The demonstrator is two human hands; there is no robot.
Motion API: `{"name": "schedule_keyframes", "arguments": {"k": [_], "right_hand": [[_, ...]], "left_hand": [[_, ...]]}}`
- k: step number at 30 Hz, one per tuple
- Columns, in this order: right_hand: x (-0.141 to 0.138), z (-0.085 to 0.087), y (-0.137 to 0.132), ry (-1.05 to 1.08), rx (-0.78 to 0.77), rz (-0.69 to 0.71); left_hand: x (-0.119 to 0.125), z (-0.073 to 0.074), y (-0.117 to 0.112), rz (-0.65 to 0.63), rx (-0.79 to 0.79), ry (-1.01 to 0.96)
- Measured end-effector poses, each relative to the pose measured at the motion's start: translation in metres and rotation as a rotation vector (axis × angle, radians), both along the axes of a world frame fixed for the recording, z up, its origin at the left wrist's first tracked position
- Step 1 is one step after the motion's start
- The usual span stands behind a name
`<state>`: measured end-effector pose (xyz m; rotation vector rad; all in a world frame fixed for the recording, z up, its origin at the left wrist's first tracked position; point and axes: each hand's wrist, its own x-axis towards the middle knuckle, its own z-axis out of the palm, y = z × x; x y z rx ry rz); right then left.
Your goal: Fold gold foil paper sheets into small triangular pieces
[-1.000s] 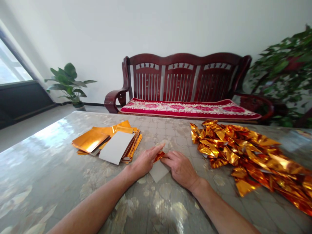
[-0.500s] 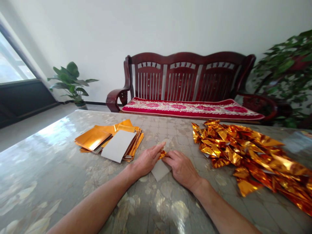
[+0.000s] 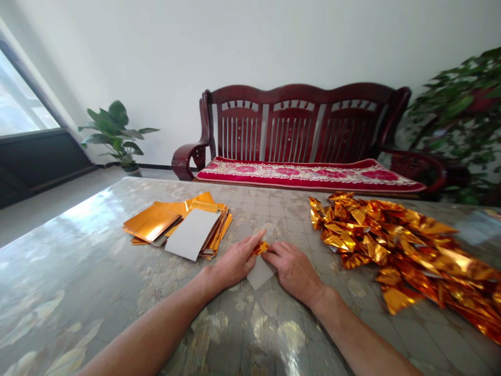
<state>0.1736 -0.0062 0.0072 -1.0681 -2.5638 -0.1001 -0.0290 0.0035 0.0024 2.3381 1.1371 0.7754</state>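
Both my hands rest on the table around one small foil sheet (image 3: 259, 271), white side up with a gold corner folded over at its top. My left hand (image 3: 234, 261) lies on the sheet's left edge, fingers together and pressing down near the gold fold. My right hand (image 3: 293, 269) presses the right edge, fingers curled onto the paper. A stack of flat gold sheets (image 3: 182, 227) with one white side showing lies to the left. A heap of folded gold foil pieces (image 3: 395, 245) lies to the right.
The table (image 3: 97, 282) has a glossy, patterned top. Behind it stands a dark red wooden bench (image 3: 297, 130) with a red cushion. A potted plant (image 3: 113, 133) stands at the back left, another leafy plant (image 3: 465, 125) at the right, a window at far left.
The hands have hardly moved; the gold folded corner between the fingertips looks a little smaller. The camera has shifted slightly.
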Motion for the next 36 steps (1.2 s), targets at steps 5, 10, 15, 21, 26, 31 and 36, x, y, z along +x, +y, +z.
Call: {"name": "schedule_keyframes", "arguments": {"k": [5,10,15,21,26,31,36], "right_hand": [[-0.001,0.0,0.0,-0.012,0.002,-0.014],[0.0,-0.002,0.0,-0.008,0.014,-0.013],[0.0,-0.002,0.0,0.006,0.018,0.002],[0.0,-0.006,0.003,0.051,0.029,0.026],[0.0,-0.009,0.004,0.072,0.02,0.064],[0.001,-0.005,0.0,0.015,0.016,-0.051],[0.005,0.004,-0.003,-0.015,-0.021,-0.18]], "left_hand": [[0.001,0.004,-0.005,-0.022,0.002,0.052],[0.0,0.005,-0.006,-0.036,0.004,0.089],[0.0,0.005,-0.005,-0.017,-0.001,0.101],[-0.001,-0.001,-0.001,-0.001,-0.004,0.047],[-0.001,-0.006,0.002,-0.014,0.037,0.03],[-0.003,0.0,-0.002,0.046,0.336,0.043],[-0.002,0.011,-0.022,-0.101,0.403,0.161]]}}
